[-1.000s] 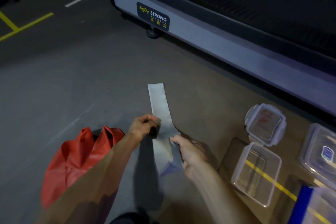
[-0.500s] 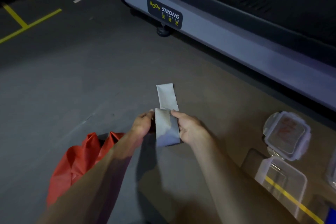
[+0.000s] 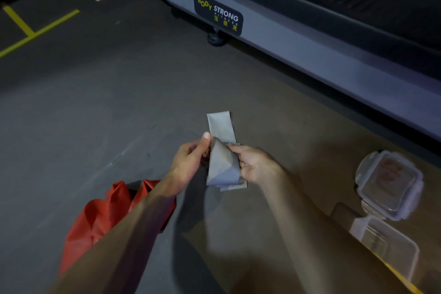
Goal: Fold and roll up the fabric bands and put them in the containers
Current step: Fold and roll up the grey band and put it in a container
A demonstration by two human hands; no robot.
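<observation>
A grey band (image 3: pixel 223 150) is held above the floor (image 3: pixel 95 114), pinched between the left hand (image 3: pixel 188 162) and the right hand (image 3: pixel 253 164), with its near part doubled over and its far end flat. The folding step appears to be in hand. Next, the layers probably need squaring and rolling tight before the open container (image 3: pixel 391 248) at the right is reached. A red band (image 3: pixel 105 217) lies untouched beside the left forearm.

Open floor (image 3: pixel 100 107) lay clear ahead and left of the hands — a red bag (image 3: pixel 100 219) crowded the near left, clear containers (image 3: pixel 389 186) the right, a treadmill base (image 3: pixel 298 50) beyond.
</observation>
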